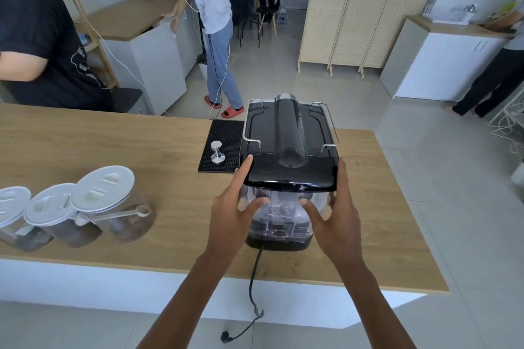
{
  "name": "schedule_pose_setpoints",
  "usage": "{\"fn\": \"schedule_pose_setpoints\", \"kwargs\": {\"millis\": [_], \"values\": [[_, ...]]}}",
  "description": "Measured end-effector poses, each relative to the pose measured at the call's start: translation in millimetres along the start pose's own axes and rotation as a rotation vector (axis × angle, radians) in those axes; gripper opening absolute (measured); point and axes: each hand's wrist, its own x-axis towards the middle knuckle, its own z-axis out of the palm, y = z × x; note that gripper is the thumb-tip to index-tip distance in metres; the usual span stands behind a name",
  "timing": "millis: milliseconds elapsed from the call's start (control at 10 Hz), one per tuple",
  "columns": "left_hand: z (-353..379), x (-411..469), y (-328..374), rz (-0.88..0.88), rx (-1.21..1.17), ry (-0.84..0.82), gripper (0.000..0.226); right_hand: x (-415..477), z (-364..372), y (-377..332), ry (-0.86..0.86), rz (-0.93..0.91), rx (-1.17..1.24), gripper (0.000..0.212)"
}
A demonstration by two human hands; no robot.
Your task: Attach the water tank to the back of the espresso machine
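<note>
The black espresso machine point(289, 127) stands on the wooden counter point(113, 150) with its back facing me. A clear water tank point(283, 215) with a glossy black lid point(292, 176) sits against the machine's back, on the black base. My left hand point(235, 210) holds the tank's left side, its thumb on the clear front wall and its fingers reaching up to the lid's left edge. On the tank's right side my right hand point(331, 207) grips in the same way, thumb on the front wall.
A steel tamper point(217, 152) stands on a black rubber mat point(224, 144) left of the machine. Three lidded glass jars point(107, 207) lie at the counter's left. The machine's black power cord point(252, 286) hangs over the near edge, unplugged. Several people stand beyond the counter.
</note>
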Motion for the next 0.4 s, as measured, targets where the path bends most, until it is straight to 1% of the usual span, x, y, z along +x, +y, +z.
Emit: {"fn": "schedule_pose_setpoints", "kwargs": {"millis": [200, 300, 400], "values": [[4, -7, -7, 0.047, 0.026, 0.024, 0.081, -3, 2, 2, 0.011, 0.004, -0.012, 0.102], [8, -10, -16, 0.050, 0.054, 0.020, 0.077, -4, 2, 10, 0.016, 0.007, -0.038, 0.102], [10, -30, -41, -0.029, 0.151, -0.037, 0.074, -14, 2, 32, -0.033, 0.014, -0.050, 0.099]]}}
